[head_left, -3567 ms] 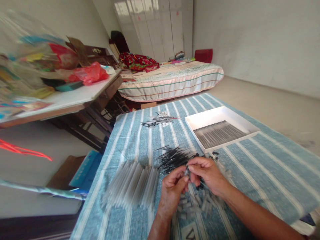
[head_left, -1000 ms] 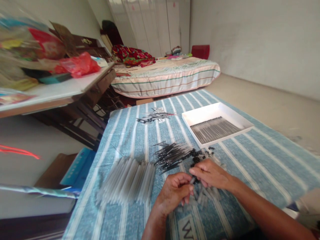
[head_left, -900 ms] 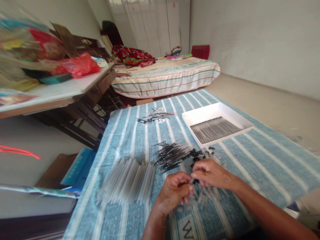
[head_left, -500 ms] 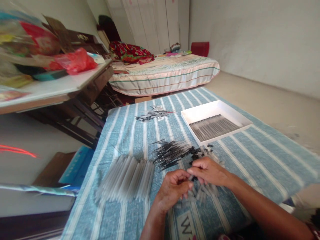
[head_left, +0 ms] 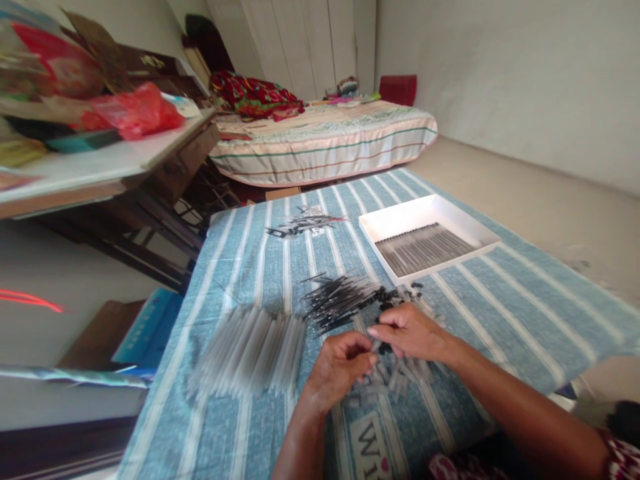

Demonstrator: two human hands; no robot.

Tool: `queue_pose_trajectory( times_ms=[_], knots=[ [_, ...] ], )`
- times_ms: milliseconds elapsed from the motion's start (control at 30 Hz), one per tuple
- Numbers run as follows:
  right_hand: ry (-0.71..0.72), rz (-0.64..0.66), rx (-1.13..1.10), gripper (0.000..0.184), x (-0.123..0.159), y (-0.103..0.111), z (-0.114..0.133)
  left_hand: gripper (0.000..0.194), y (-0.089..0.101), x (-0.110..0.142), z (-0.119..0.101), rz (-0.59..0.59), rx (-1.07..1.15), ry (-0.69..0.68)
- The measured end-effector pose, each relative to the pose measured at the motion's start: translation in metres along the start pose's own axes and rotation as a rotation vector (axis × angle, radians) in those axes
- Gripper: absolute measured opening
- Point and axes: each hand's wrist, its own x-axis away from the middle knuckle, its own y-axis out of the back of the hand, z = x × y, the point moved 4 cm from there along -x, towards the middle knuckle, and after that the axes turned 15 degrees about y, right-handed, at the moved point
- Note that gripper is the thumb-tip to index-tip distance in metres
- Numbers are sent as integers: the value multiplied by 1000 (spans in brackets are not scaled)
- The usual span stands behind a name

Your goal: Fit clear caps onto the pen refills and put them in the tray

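Note:
My left hand is closed, with thumb and fingertips pinching a small translucent grey piece, perhaps a pen cap. The fingers of my right hand close on the same piece from the other side, partly hiding it. Below and beside my hands lie loose short translucent caps. Just beyond them are small black plugs, partly covered by my right hand. A heap of black-tipped pen refills lies past my left hand. To its left, clear pen barrels form a wide stack.
A white shallow box holds a row of pens at the far right. More thin dark parts lie near the far edge of the striped tablecloth. A cluttered desk stands left; a bed is behind.
The whole view has shifted slightly, so everything sits a little further left and up. My hands stay together at the same small piece, with only slight finger movement.

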Motion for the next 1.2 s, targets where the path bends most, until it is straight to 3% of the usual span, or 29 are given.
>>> queue_pose_trajectory(
  times_ms=[267,367,467,600,667,733,867,967,1067,1200],
  knots=[
    [-24,-14,44,38,-6,-1,5,12,-2,0,-5,-17,14,-78],
    [-18,-29,14,39,-7,0,6,9,-1,3,-8,7,-90,-66],
    [-42,-61,-40,43,-6,2,4,20,2,6,-11,29,-222,-73],
    [-109,-142,-85,43,1,3,-4,20,15,11,-18,-116,-173,-162],
    [-37,-82,29,37,5,-2,-1,17,23,14,-21,-231,-79,-199],
    [49,60,222,27,9,-13,5,15,29,15,-20,-296,37,-203],
    [72,324,643,22,13,-36,18,14,35,12,-14,-351,229,-199],
    [71,403,778,24,11,-46,22,16,34,9,-12,-351,323,-205],
    [85,349,727,20,9,-46,20,18,34,10,-12,-363,382,-231],
    [98,144,547,16,10,-36,15,18,34,12,-13,-391,440,-275]
  ],
)
